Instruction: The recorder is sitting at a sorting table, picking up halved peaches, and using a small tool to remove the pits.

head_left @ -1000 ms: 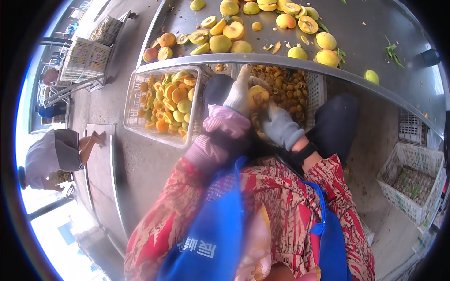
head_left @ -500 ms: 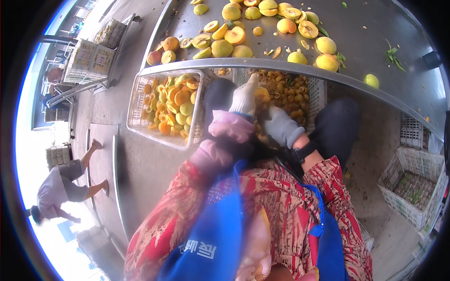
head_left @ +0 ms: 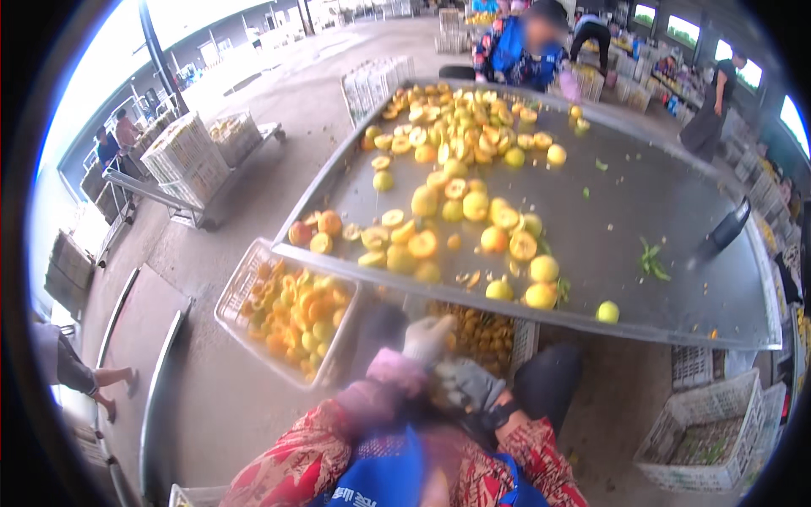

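My left hand [head_left: 427,338], in a white glove, and my right hand [head_left: 473,384], in a grey glove, are close together over my lap, below the table's near edge. Both look closed, the fingers curled inward. Motion blur hides what they hold. Just beyond them, under the table edge, a crate holds many small brownish-orange pieces [head_left: 481,334]. To the left stands a white plastic crate [head_left: 230,296] heaped with yellow-orange peach halves [head_left: 300,313]. Whole and halved yellow peaches [head_left: 475,205] lie in clusters across the metal table [head_left: 608,220].
Green leaves [head_left: 650,260] and a dark cylindrical thing [head_left: 728,226] are on the table's right side. A white crate [head_left: 705,431] stands on the floor at right. Across the table sits a co-worker [head_left: 519,51]. Stacked crates [head_left: 186,160] rest on a trolley at left.
The view has tilted up, showing the table's far side and a co-worker there. A yellow fruit seen between my hands earlier is no longer distinct. My hands stay close together.
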`<action>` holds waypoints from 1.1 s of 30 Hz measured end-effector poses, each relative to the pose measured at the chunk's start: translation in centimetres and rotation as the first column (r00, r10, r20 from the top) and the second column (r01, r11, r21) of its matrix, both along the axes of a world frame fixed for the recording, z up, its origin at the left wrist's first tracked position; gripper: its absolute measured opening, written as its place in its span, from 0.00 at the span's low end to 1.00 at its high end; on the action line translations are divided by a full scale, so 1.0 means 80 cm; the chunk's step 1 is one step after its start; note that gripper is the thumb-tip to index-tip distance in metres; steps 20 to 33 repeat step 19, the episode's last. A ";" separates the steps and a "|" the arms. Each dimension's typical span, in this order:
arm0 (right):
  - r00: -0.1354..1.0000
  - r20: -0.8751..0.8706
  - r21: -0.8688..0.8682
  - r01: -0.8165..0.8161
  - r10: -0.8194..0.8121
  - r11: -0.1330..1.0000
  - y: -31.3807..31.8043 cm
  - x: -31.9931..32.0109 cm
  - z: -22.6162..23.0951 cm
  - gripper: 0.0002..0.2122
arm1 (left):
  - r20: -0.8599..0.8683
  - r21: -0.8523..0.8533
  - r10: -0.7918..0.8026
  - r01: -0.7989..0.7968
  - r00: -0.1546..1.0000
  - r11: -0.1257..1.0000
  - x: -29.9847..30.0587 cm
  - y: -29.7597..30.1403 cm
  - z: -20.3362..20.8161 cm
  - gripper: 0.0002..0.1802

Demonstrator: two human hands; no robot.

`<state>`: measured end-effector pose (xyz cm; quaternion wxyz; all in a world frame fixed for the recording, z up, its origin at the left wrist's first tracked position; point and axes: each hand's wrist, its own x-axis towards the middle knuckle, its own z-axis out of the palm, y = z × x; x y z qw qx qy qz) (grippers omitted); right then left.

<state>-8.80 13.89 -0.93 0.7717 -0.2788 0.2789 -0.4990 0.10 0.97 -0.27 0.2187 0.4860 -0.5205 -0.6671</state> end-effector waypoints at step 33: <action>0.960 -0.211 0.320 0.246 -0.184 0.915 0.014 -0.004 0.011 0.11 | 0.006 -0.220 -0.083 0.082 0.997 0.972 0.001 -0.004 -0.015 0.19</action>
